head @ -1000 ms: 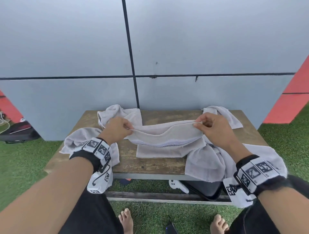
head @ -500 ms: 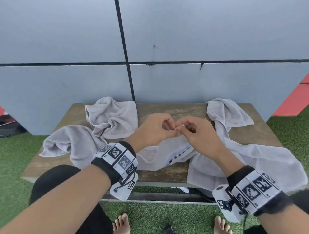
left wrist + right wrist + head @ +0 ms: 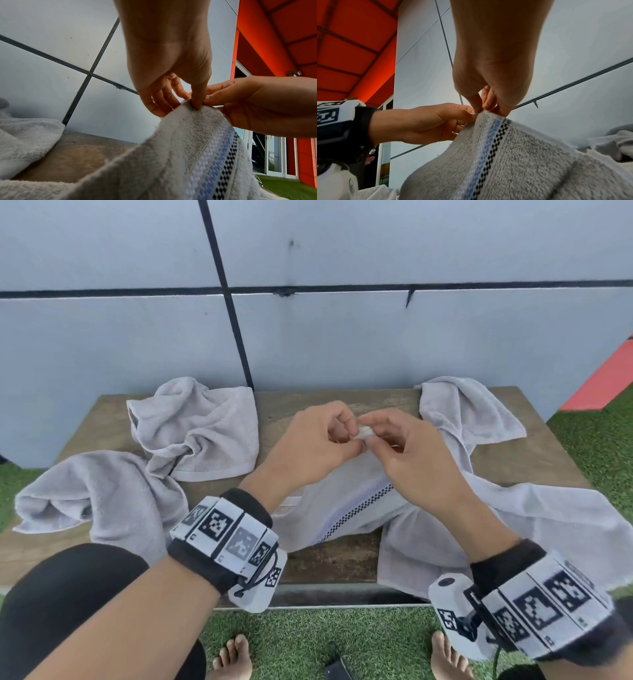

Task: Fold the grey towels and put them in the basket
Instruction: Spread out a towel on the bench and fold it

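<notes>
A grey towel with a white, blue and black checked stripe (image 3: 346, 501) hangs from my two hands above the middle of the wooden table (image 3: 308, 405). My left hand (image 3: 356, 440) and right hand (image 3: 371, 436) meet at its top, each pinching a corner. In the left wrist view the left hand (image 3: 190, 104) pinches the towel's edge (image 3: 188, 148). In the right wrist view the right hand (image 3: 486, 111) pinches the striped hem (image 3: 513, 155). No basket is in view.
Crumpled grey towels lie at the back left (image 3: 205, 433), front left (image 3: 102, 494) and along the right side (image 3: 513, 508), partly overhanging the edges. A grey panelled wall (image 3: 342, 337) stands right behind the table. Below are grass, my bare feet and a phone (image 3: 337, 672).
My hands, holding the towel's edge stretched wide apart a second ago, have come together in the middle, so the towel now hangs doubled from the joined corners.
</notes>
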Available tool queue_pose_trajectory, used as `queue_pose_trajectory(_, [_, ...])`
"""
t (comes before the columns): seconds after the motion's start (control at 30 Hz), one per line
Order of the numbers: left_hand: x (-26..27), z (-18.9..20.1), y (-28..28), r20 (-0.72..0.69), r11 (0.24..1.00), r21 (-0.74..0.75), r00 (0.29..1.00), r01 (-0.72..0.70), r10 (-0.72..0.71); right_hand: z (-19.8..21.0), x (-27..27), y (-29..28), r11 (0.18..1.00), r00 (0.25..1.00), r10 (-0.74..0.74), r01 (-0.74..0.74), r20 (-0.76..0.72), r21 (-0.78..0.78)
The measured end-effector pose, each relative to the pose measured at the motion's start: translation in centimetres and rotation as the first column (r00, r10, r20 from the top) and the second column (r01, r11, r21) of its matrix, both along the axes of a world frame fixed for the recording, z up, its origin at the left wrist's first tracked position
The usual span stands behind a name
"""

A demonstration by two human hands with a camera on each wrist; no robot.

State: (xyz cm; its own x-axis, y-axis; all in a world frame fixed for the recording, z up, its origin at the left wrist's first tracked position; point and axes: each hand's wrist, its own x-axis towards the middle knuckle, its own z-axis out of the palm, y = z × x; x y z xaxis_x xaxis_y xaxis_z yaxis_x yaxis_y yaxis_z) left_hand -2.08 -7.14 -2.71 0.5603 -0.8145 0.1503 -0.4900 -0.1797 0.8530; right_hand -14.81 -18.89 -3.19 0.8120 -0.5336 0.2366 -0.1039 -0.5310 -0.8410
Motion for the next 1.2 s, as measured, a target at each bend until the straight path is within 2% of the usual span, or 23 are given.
queue_pose_trajectory(0.17, [-0.1, 0.1, 0.4, 0.0, 1.0, 0.012, 1.0, -0.006, 0.006, -0.1, -0.4, -0.2, 0.994, 1.0, 0.016, -0.019, 0.022, 0.108])
queue_pose_trajectory(0.37, [-0.1, -0.2, 0.9, -0.003, 0.999, 0.029, 0.999, -0.046, 0.046, -0.2, -0.4, 0.2, 0.993, 0.996, 0.082, -0.085, 0.03, 0.08])
queue_pose_trajectory(0.63, [-0.3, -0.1, 1.7, -0.01, 0.998, 0.056, 0.999, -0.037, 0.037, -0.6, -0.4, 0.3, 0.974, 0.996, 0.074, -0.082, 0.045, 0.211])
queue_pose_trajectory(1.2, [-0.9, 0.2, 1.6, 0.001, 0.998, 0.054, 1.0, 0.014, -0.014, -0.7, -1.2, 0.0, 0.933, 0.99, 0.101, -0.127, 0.093, 0.335])
